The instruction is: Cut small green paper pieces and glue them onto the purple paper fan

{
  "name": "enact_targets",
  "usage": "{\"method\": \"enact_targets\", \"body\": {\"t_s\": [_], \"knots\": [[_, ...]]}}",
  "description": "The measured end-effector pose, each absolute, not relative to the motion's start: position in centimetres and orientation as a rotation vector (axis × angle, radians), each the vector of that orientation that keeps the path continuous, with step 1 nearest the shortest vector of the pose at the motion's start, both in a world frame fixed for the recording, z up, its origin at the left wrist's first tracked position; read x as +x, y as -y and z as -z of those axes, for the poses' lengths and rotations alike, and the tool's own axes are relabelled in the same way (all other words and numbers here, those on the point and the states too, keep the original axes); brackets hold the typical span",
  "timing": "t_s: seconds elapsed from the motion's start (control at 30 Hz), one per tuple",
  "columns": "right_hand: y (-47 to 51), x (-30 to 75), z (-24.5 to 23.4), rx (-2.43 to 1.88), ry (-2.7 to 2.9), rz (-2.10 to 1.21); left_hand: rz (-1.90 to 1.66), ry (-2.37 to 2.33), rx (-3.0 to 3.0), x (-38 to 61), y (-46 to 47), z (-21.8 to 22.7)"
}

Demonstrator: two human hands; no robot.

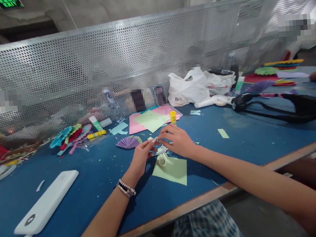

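Note:
My left hand (144, 153) and my right hand (177, 138) meet above the middle of the blue table. The fingers of both are pinched together, fingertips nearly touching. Whatever lies between them is too small to make out. Just below the hands is a pair of scissors (162, 160) with cream handle loops, over a pale green paper sheet (175, 171). A purple pleated paper fan (127, 142) lies left of my left hand. Behind my right hand stands a yellow glue stick (173, 117).
Pink paper sheets (135, 123) lie under a green one at the back. A white power bank (47, 202) with a cable sits front left. Paper fans (70, 138) lie at back left, white plastic bags (187, 89) against the perforated metal screen (142, 51). A black strapped object (281, 104) is at right.

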State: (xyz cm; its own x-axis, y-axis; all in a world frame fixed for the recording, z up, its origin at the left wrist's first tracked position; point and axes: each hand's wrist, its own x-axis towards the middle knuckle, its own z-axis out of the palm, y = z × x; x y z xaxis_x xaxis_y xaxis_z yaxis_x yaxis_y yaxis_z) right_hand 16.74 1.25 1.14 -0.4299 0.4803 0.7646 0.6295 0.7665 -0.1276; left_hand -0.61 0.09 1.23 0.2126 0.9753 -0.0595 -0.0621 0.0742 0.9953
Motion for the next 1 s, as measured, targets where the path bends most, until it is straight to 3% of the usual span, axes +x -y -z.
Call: {"method": "enact_targets", "body": {"t_s": [0.8, 1.0], "knots": [[-0.68, 16.42, -1.23, -0.792, 2.155, 0.117, -1.158, -1.107, 1.24, -0.83, -0.4, -0.77], [-0.9, 16.46, -1.27, -0.784, 2.06, -0.096, -1.148, -1.179, 1.385, -0.74, -0.42, -0.85]]}}
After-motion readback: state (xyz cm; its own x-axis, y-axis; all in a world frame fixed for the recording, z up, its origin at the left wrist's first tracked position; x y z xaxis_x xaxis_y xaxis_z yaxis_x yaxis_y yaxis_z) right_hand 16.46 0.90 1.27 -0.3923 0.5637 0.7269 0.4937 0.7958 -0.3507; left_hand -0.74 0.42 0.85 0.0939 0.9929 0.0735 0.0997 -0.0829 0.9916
